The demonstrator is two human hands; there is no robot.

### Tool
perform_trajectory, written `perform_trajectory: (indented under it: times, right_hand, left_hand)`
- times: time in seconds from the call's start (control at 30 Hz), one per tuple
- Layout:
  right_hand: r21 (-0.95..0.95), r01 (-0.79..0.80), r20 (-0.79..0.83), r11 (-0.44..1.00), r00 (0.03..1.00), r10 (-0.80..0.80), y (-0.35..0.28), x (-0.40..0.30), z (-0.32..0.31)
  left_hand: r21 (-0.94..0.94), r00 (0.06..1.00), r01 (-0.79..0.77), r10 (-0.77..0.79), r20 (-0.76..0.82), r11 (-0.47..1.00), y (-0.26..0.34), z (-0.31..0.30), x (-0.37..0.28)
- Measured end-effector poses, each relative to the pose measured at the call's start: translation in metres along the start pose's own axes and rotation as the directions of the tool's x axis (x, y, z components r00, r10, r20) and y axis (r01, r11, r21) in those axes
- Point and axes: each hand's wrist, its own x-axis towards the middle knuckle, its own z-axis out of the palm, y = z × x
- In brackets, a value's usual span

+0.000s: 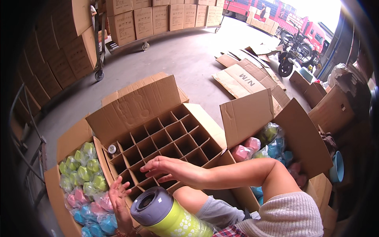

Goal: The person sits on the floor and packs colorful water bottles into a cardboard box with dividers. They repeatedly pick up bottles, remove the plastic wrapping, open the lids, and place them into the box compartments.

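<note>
A lime-green bottle or flask (177, 217) with a grey top and a white leaf-like print lies tilted close to my body. Beside its grey top is my left hand (119, 198), fingers spread and raised, gripping nothing that I can see. My right hand (174, 171) reaches over the near part of an open carton (133, 106), palm down, fingers apart and empty. Cardboard dividers (161, 139) split that carton into many cells. A small round silvery item (112, 149) shows in its far-left cell. Whether anything supports the flask from below is hidden.
Left, a carton (53, 192) holds bagged green, pink and blue pieces (86, 174). Another open carton (248, 115) at right holds similar bagged pieces. Flattened cardboard (241, 78) lies on the floor ahead. Stacked boxes (121, 28) stand on wheeled carts beyond.
</note>
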Motion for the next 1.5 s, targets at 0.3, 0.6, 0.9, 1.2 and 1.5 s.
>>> perform_trajectory:
  times: [0.3,0.6,0.9,1.2,1.5]
  right_hand:
    - [0.563,-0.268,0.397,0.782,0.917,0.028,0.056,0.04,0.014]
    - [0.446,0.024,0.253,0.895,0.955,-0.152,0.121,0.103,0.082]
    - [-0.04,-0.108,0.235,0.993,0.965,0.115,0.115,0.198,-0.004]
    - [-0.999,0.019,0.0,0.049,0.934,-0.357,0.193,0.412,-0.074]
    - [-0.975,-0.037,0.02,-0.22,0.967,-0.252,0.225,0.427,-0.092]
  left_hand:
    - [0.399,0.905,-0.422,0.35,0.243,0.814,0.077,0.039,-0.011]
    - [0.578,0.788,-0.616,0.396,0.472,0.535,0.127,0.062,0.047]
    - [0.058,0.963,-0.005,0.021,-0.268,0.998,0.029,-0.058,0.054]
    - [-0.902,0.805,-0.303,-0.424,-0.415,0.308,-0.155,-0.046,0.034]
    - [-0.966,0.888,-0.238,-0.381,-0.258,0.1,-0.168,-0.041,0.045]
